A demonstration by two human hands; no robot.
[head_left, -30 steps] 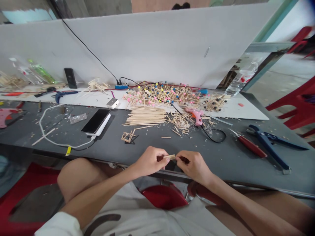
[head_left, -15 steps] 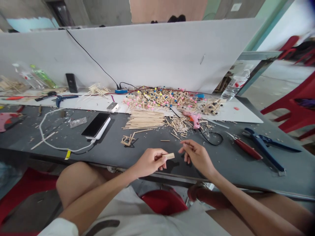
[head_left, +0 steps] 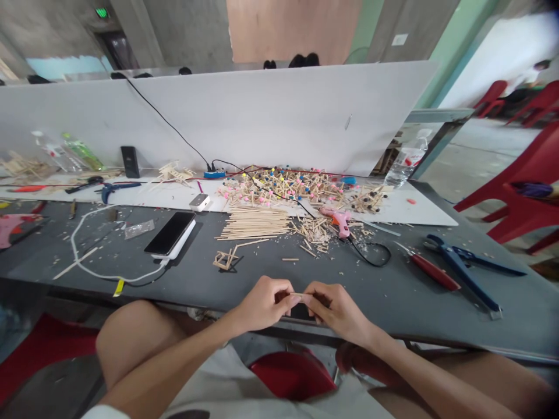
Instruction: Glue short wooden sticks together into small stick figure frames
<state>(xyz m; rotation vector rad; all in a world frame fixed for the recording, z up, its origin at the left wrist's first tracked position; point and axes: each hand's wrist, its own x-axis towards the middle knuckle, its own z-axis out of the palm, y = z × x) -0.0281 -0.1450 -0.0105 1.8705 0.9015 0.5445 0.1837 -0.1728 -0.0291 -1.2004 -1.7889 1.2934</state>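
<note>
My left hand (head_left: 266,301) and my right hand (head_left: 334,308) meet fingertip to fingertip at the near edge of the grey table (head_left: 406,291). Both are closed in a pinch on a short bundle of wooden sticks (head_left: 298,297), which is mostly hidden by the fingers. Just beyond the hands lie a small stick frame (head_left: 225,258), a single loose stick (head_left: 290,259), a neat stack of long sticks (head_left: 255,223) and a heap of cut pieces (head_left: 315,229).
A pink glue gun (head_left: 337,220) with a black cord lies behind the heap. A phone on a power bank (head_left: 171,233) is at left, red-handled pliers (head_left: 431,271) and blue cutters (head_left: 463,265) at right. Bead-tipped stick pieces (head_left: 288,181) pile against the white divider. Red chairs stand far right.
My right hand, open and apart half a second ago, has come back to the stick bundle and pinched it. The camera has tilted up a little.
</note>
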